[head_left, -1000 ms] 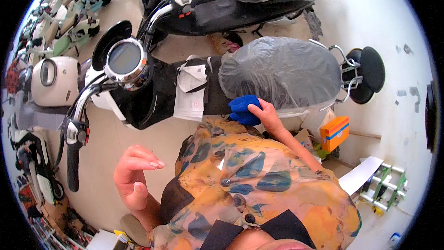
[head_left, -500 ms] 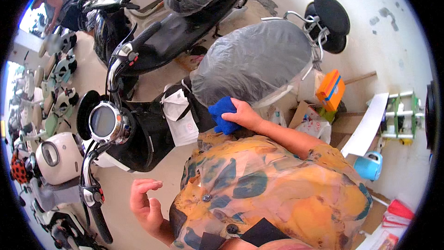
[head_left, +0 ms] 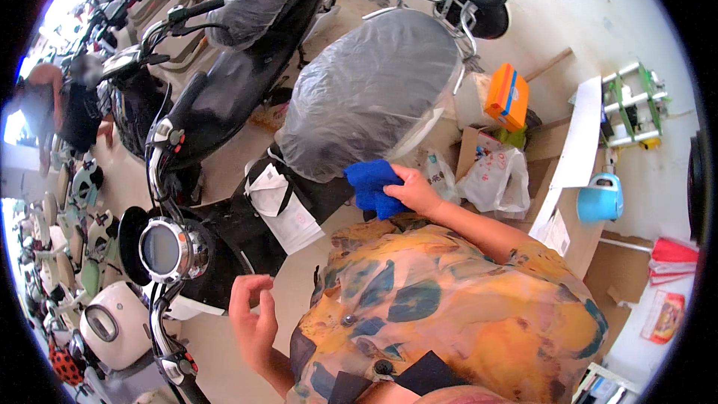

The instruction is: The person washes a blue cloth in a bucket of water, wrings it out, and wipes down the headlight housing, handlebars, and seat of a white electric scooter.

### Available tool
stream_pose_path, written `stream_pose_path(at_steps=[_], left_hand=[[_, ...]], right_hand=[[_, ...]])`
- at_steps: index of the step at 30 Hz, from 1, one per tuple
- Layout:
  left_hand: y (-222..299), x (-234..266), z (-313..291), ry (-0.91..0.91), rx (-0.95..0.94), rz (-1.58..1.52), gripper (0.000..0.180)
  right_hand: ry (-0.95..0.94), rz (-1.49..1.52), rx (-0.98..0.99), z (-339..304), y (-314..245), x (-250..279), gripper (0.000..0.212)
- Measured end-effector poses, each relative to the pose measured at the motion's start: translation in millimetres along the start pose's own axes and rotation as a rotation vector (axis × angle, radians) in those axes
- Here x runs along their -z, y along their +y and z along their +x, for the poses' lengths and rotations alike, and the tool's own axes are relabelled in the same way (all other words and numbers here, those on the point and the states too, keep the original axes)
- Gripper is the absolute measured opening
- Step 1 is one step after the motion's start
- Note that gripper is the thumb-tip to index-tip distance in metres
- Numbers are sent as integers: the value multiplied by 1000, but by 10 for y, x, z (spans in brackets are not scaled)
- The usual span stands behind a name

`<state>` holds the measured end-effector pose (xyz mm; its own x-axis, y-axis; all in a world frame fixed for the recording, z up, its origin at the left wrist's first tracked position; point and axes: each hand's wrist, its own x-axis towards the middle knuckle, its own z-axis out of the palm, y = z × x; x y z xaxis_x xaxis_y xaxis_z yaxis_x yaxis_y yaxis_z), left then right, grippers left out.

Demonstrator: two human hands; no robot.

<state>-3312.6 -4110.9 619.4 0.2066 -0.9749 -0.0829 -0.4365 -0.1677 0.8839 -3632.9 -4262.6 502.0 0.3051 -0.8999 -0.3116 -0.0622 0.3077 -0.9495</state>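
Observation:
My right hand (head_left: 413,189) grips a blue cloth (head_left: 372,185) that hangs bunched beside the front edge of a scooter's seat (head_left: 374,93), which is wrapped in clear plastic. White papers (head_left: 288,213) lie on the scooter's black footwell, left of the cloth. My left hand (head_left: 254,318) is raised and holds nothing, its fingers curved and apart. It is off to the side of the scooter's round chrome-rimmed gauge (head_left: 163,249), touching nothing. The black-gripped handlebar (head_left: 173,363) runs beside that hand.
A second black scooter (head_left: 239,82) stands just beyond. At the right are an orange box (head_left: 507,97), a white plastic bag (head_left: 497,183), a blue mug (head_left: 600,198) and a green-and-white rack (head_left: 630,105). Another person (head_left: 78,105) bends among scooters at the far left.
My view has swung right, shifting the scooter leftward. The blue cloth stays in my right hand and now hangs more spread out. My left hand stays raised and empty.

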Motion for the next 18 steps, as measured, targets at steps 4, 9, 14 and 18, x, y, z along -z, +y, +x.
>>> stream_pose_path(at_steps=[4,9,14,18], left_hand=[[-411,-306,288,-33,84,-46,8],[-590,-729,483,-62,226,-91,10],[-408,-1189,874,-42,195,156,9],[25,-1617,1450,-27,74,304,8]], right_hand=[[101,-66,-58,-78,61,305,32],[164,25,-69,161,109,659,31],[211,57,15,386,122,1209,31],[384,188,49,463,-159,2027,30]])
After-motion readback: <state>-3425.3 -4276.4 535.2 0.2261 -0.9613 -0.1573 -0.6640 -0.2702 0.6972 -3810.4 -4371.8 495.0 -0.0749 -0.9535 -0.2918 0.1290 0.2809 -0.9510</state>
